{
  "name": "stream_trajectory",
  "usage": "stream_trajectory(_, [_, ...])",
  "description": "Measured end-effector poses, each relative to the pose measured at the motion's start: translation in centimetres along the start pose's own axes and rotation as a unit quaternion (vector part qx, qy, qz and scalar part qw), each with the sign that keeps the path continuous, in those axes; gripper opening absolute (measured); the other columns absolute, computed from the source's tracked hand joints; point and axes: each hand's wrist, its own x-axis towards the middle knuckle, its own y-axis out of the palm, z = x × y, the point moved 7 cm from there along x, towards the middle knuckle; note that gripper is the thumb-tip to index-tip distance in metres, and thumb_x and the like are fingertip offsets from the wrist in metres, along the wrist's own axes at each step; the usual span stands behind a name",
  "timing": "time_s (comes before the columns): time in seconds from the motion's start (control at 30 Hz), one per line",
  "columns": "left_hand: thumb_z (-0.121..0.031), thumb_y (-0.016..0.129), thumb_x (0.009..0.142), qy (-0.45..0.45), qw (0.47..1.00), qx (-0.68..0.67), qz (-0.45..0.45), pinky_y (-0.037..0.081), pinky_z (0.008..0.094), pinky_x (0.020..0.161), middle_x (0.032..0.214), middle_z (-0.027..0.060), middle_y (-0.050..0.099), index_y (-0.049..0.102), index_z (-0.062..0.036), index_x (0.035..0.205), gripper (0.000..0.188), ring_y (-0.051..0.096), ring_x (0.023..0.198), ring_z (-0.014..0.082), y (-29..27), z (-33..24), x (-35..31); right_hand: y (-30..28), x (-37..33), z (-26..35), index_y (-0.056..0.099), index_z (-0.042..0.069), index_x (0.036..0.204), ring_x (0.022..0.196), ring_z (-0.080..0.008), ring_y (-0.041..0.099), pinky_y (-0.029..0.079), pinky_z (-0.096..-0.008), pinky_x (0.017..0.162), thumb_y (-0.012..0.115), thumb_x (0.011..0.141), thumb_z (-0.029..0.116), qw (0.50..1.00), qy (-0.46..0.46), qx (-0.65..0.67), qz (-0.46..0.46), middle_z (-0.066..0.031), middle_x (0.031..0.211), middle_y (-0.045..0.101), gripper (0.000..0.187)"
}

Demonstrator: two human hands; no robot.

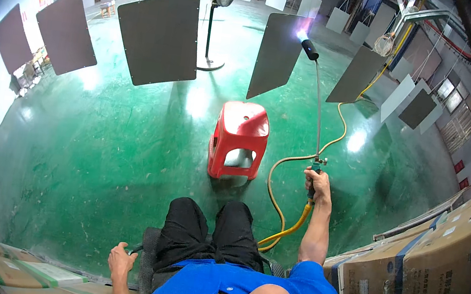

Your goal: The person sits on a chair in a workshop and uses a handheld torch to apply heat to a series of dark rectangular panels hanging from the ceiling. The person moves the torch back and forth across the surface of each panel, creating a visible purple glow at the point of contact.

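My right hand (319,186) is wrapped round the green grip of a gas torch (319,107). Its long thin tube points up and away, ending in a black burner head where a blue-violet flame (304,30) shows. The flame is in front of or against the upper right part of a dark hanging panel (277,57); I cannot tell which. A yellow hose (294,229) runs from the torch's lower end. Beside the seat's black armrest (137,249), my left hand (122,259) is loosely spread and holds nothing that I can see.
A red plastic stool (240,142) stands ahead of my knees on the green floor (97,158). More dark panels (160,42) hang in a curved row, with a standing fan (210,30) behind. Cardboard boxes (369,286) line the right side. The hose loops across the floor.
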Motion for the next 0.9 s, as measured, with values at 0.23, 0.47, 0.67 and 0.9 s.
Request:
stream_trajectory(0.23, [-0.025, 0.081, 0.068, 0.001, 1.000, -0.002, -0.002, 0.051, 0.0436, 0.087, 0.099, 0.0162, 0.070, 0.065, -0.0064, 0.114, 0.052, 0.066, 0.097, 0.0342, -0.1, -0.1, -0.1, 1.0, -3.9, -0.5, 0.060, 0.007, 0.090, 0.048, -0.0090, 0.047, 0.036, -0.0238, 0.043, 0.070, 0.079, 0.010, 0.999, -0.010, -0.025, 0.031, 0.0024, 0.065, 0.052, 0.015])
stream_trajectory(0.47, [-0.025, 0.081, 0.068, 0.002, 1.000, 0.003, -0.004, 0.051, 0.0439, 0.087, 0.099, 0.0162, 0.070, 0.066, -0.0065, 0.113, 0.052, 0.066, 0.098, 0.0345, 0.1, 0.1, 0.1, 0.6, -7.4, -3.5, 0.063, 0.005, 0.089, 0.048, -0.0091, 0.048, 0.036, -0.0248, 0.043, 0.072, 0.076, 0.011, 0.997, 0.021, -0.061, 0.051, 0.0013, 0.062, 0.054, 0.016])
stream_trajectory(0.67, [-0.026, 0.082, 0.068, 0.003, 1.000, 0.010, -0.003, 0.051, 0.0438, 0.087, 0.100, 0.0158, 0.070, 0.065, -0.0067, 0.114, 0.052, 0.066, 0.098, 0.0339, 0.0, 0.0, 0.0, -0.3, -8.9, -6.8, 0.061, 0.005, 0.088, 0.046, -0.0088, 0.046, 0.035, -0.0250, 0.043, 0.072, 0.077, 0.008, 0.993, 0.074, -0.067, 0.065, 0.0023, 0.061, 0.051, 0.016])
stream_trajectory(0.9, [-0.025, 0.081, 0.069, 0.001, 1.000, 0.008, -0.003, 0.051, 0.0435, 0.086, 0.100, 0.0148, 0.070, 0.065, -0.0067, 0.115, 0.051, 0.066, 0.096, 0.0332, -0.1, 0.0, 0.0, -0.5, -6.8, -9.3, 0.061, 0.006, 0.084, 0.045, -0.0099, 0.046, 0.035, -0.0267, 0.042, 0.071, 0.077, 0.009, 0.989, 0.079, -0.113, 0.051, 0.0017, 0.061, 0.051, 0.012])
